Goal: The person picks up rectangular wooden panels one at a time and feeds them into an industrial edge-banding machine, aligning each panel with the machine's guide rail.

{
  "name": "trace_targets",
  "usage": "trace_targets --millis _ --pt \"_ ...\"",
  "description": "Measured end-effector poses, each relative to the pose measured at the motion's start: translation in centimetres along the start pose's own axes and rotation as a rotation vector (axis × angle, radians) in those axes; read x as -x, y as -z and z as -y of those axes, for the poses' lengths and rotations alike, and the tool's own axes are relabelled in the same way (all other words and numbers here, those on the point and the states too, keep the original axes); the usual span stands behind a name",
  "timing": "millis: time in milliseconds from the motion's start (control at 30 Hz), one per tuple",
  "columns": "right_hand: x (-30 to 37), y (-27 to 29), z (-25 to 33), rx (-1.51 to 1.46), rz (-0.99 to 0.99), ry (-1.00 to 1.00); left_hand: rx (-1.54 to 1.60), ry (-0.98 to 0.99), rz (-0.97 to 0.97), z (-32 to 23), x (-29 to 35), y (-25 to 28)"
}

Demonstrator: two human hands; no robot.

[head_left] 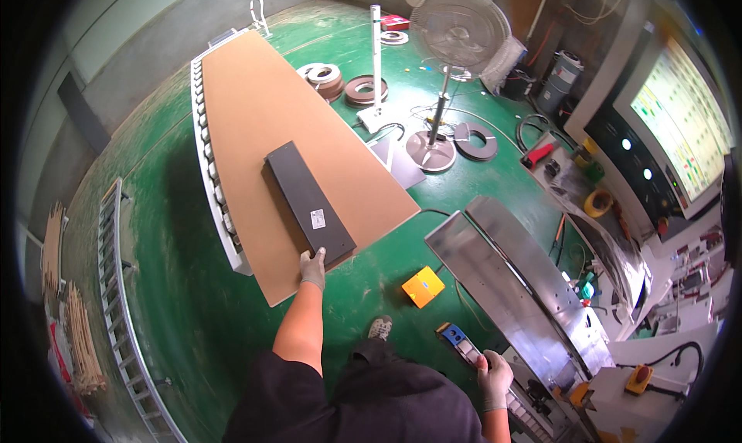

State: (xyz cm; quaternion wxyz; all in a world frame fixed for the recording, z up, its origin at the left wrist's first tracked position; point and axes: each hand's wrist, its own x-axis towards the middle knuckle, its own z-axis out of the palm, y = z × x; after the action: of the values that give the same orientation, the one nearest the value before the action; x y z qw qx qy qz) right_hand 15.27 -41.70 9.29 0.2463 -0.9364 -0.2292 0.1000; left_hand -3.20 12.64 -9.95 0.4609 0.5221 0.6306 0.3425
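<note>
My left hand (312, 267), in a pale glove, grips the near end of a long dark grey panel (301, 192) with a small white label on it. The panel lies at a slant on a big brown board (270, 88), which rests on a long roller conveyor (204, 145). My right hand (495, 377), gloved too, with bare skin showing at the thumb tip, is low at the right beside a roller rail with a blue end (457, 339). Its fingers are curled; whatever they hold, if anything, is hidden.
At right stands a machine with a metal table (514, 269) and a lit screen (684, 107). A yellow box (423, 287) sits on the green floor. Beyond are a standing fan (456, 37) and rolls of edge banding (363, 90). A ladder-like roller frame (124, 312) runs along the left.
</note>
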Motion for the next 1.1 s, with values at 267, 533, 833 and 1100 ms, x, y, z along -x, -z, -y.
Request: trace_targets --millis 267,533,833,1100 --pt "0.0 0.4 -0.5 0.004 0.030 -0.185 0.355 0.526 0.712 -2.4 12.7 4.5" --pt "-3.9 -1.2 4.7 -0.252 0.138 -0.006 0.673 0.572 0.769 -2.6 16.2 0.7" --pt "-5.4 -0.3 11.1 -1.669 0.388 -0.120 0.648 0.329 1.067 -16.4 26.7 -3.2" --pt "5.3 3.3 -0.7 -1.843 -0.077 -0.576 0.655 0.712 1.309 -19.3 29.9 -10.0"
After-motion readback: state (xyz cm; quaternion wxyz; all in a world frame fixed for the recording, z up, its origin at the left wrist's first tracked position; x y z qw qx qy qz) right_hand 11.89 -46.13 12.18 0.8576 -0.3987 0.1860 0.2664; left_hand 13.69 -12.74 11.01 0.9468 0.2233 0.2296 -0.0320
